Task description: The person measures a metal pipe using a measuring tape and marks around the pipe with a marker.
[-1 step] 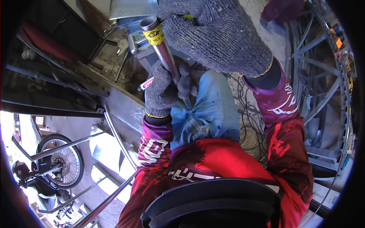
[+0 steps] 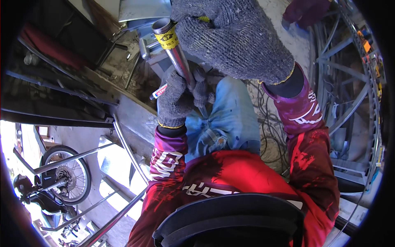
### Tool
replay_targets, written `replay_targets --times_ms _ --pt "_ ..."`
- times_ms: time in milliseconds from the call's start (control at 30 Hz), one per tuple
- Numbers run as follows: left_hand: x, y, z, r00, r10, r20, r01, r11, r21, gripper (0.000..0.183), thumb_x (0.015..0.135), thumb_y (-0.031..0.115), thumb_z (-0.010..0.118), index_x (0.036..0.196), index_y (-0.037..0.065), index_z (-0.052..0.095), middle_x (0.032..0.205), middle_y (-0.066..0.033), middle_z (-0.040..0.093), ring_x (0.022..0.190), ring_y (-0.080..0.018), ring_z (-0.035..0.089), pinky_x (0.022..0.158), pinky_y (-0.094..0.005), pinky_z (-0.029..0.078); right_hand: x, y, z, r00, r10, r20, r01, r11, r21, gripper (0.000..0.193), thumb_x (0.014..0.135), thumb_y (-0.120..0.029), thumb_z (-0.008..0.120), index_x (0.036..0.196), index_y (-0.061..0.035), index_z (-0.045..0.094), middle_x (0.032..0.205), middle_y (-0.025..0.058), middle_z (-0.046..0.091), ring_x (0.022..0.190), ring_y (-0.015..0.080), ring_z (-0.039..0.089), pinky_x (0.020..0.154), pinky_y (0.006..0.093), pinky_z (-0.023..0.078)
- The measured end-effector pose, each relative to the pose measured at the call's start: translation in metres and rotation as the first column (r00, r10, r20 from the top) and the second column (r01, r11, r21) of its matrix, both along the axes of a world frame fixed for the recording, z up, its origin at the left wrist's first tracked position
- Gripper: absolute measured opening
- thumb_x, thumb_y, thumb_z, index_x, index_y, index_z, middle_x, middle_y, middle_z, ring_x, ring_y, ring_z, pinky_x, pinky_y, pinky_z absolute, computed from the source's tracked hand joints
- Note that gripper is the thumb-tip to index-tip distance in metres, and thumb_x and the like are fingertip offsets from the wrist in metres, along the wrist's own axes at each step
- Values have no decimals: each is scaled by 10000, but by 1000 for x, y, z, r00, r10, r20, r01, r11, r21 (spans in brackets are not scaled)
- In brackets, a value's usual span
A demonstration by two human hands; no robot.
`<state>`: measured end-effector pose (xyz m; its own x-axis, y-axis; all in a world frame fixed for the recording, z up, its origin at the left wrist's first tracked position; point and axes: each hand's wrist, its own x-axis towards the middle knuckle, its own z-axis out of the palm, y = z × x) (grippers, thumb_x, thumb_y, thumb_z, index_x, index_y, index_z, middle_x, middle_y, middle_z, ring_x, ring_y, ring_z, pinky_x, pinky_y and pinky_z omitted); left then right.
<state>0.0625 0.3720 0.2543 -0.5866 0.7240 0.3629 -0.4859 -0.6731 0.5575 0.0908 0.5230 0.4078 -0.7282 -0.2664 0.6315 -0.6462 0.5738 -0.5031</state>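
A shiny metal tube (image 2: 179, 60) slants up from between my knees, its hollow end uppermost. My left hand (image 2: 176, 96), in a grey knitted glove, is closed round the tube lower down. A marker (image 2: 159, 91) with a white and red barrel sticks out sideways from that same hand. Just below the tube's open end, a yellow measuring tape (image 2: 167, 41) wraps around it. My right hand (image 2: 226, 39), gloved alike, is closed beside the tube's top, with a bit of yellow tape showing between its fingers. The rest of the tape is hidden by the glove.
Metal frames and bars (image 2: 343, 78) stand along the right. Cables (image 2: 269, 136) lie on the floor beside my leg. At lower left are metal rails (image 2: 96, 154) and a motorcycle wheel (image 2: 68, 175). Part of another person (image 2: 306, 12) shows at the top right.
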Motion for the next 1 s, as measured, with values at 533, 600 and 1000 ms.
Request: replay_targets --times_ms 533,600,1000 --pt "11 -3 7 980 190 -51 -195 974 -114 604 807 437 776 1078 -48 537 722 -124 600 592 -241 603 598 -376 532 12 -4 -5 995 86 -51 -95 972 -214 178 859 -160 648 874 15 676 701 133 642 588 210 619 557 352 511" --pt "11 4 10 988 137 -71 -143 985 -99 580 826 431 761 1074 -43 537 718 -119 599 593 -232 596 636 -385 544 8 9 -12 967 248 -58 -249 878 -408 182 851 -161 665 909 9 694 729 135 657 596 210 624 568 349 517" --pt "33 13 26 841 335 -426 -483 819 -309 270 929 260 626 873 -4 607 666 -72 609 589 -171 618 584 -315 479 28 45 -10 1000 -5 -27 0 984 -177 150 814 -78 709 939 1 681 848 59 662 753 120 631 660 287 514"
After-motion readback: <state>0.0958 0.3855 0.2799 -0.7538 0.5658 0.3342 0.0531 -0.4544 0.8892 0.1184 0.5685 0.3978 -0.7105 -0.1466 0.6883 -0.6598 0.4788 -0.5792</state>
